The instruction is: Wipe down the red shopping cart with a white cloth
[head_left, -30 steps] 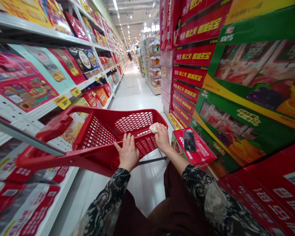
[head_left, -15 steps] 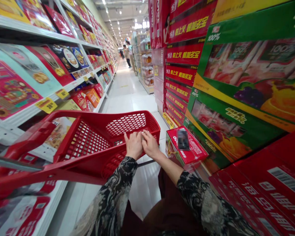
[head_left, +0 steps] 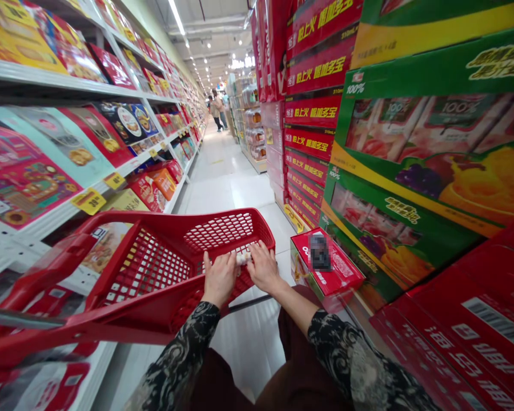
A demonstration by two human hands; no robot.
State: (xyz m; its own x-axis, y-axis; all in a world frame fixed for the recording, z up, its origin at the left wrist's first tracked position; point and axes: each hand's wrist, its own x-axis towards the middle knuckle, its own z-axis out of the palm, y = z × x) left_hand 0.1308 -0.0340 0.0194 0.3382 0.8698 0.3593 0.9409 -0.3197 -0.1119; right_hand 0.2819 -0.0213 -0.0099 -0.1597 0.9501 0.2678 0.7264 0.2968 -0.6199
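A red plastic shopping basket (head_left: 163, 251) on a wheeled frame stands tilted in front of me in a shop aisle. My left hand (head_left: 219, 278) and my right hand (head_left: 263, 267) meet at the basket's near rim. Both are closed on a small whitish cloth (head_left: 243, 258) that shows between the fingers. The basket's long red handle (head_left: 47, 319) runs to the lower left. My sleeves are dark with a pale pattern.
Shelves of boxed goods (head_left: 68, 148) line the left. Stacked red and green drink cartons (head_left: 394, 171) fill the right, with one red box (head_left: 325, 268) jutting out near my right hand. The white floor (head_left: 227, 171) runs ahead; people (head_left: 216, 111) stand far down the aisle.
My right hand, holding the cloth at the basket's far right rim a second ago, has come to the near rim. Both hands now hold the cloth together. The view has shifted slightly.
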